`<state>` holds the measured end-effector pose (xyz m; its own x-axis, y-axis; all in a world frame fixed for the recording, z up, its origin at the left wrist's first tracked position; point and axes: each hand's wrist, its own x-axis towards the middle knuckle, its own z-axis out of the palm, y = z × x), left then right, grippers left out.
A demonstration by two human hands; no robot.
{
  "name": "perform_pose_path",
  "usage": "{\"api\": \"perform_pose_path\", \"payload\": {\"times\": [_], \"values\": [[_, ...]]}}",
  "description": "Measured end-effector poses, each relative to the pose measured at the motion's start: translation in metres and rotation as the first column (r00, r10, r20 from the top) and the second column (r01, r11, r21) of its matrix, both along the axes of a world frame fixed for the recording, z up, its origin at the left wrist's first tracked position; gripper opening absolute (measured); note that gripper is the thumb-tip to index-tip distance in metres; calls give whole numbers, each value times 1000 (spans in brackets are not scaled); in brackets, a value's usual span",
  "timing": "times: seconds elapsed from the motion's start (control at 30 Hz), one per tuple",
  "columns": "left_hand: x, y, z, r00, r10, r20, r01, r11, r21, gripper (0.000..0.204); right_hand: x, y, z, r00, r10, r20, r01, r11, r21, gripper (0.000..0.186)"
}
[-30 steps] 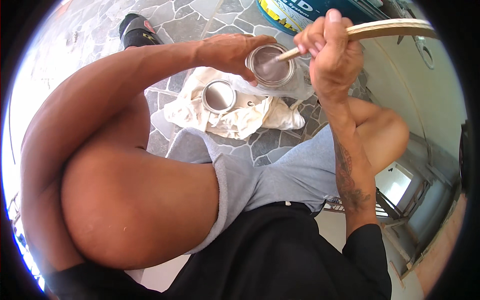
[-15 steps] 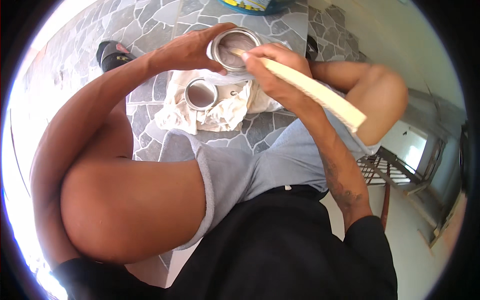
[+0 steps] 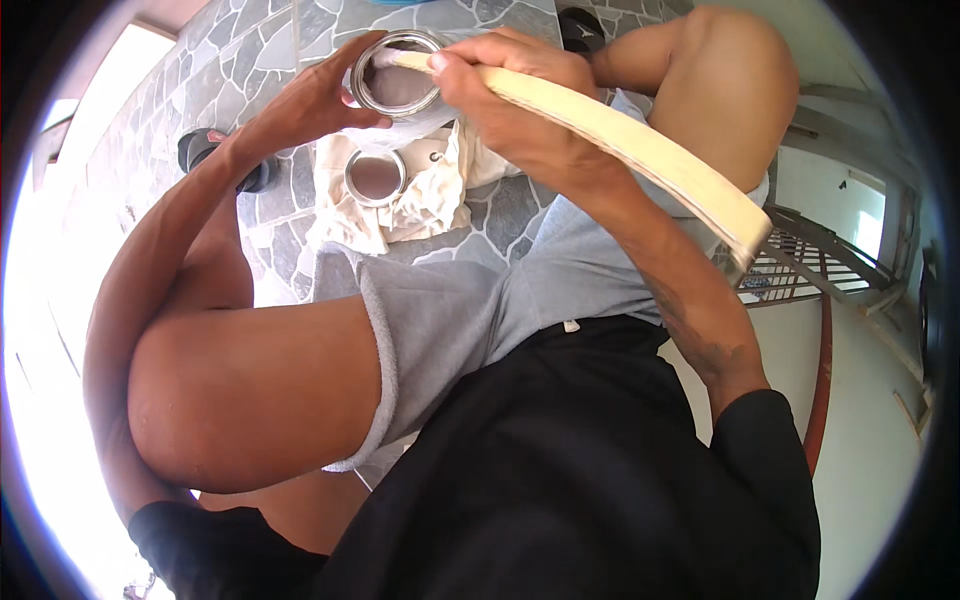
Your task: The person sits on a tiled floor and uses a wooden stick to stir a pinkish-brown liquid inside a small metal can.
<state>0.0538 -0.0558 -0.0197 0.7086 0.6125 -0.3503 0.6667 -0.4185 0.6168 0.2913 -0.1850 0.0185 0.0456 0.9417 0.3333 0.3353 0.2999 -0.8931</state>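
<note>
Wooden stick (image 3: 620, 137) in its closed grip, the right hand (image 3: 512, 120) is apparently stirring inside the tin (image 3: 395, 111), just beyond the cloth (image 3: 440, 197). The left hand (image 3: 322, 95) is clasping the tin's side, fingers curving wide; another stroke is probably calling for steadiness there.

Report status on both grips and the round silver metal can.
Left grip on can. Right grip holding long pale wooden stick, end inside can. Crumpled cream cloth nearby, not covering can.
</note>
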Motion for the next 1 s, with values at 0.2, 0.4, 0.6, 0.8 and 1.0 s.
{"api": "perform_pose_path", "payload": {"times": [0.2,0.4,0.6,0.8,1.0], "values": [[-1,2,-5,998,-18,67,12,995,96,98,1,-14,-32,998,60,5,-60,998,-34,20],[-4,0,-6,990,-24,140,12,997,83,100,7,-7,-15,986,71,-153,-85,993,-86,21],[-12,5,-8,998,2,69,-8,996,86,102,12,-18,-38,951,107,-290,-205,921,-332,23],[0,2,2,999,48,-14,-48,999,-19,104,0,-4,-18,960,50,-276,-104,977,-185,23],[-6,3,3,996,59,-72,-59,998,3,105,35,10,-12,961,169,-220,-242,897,-369,25]]}}
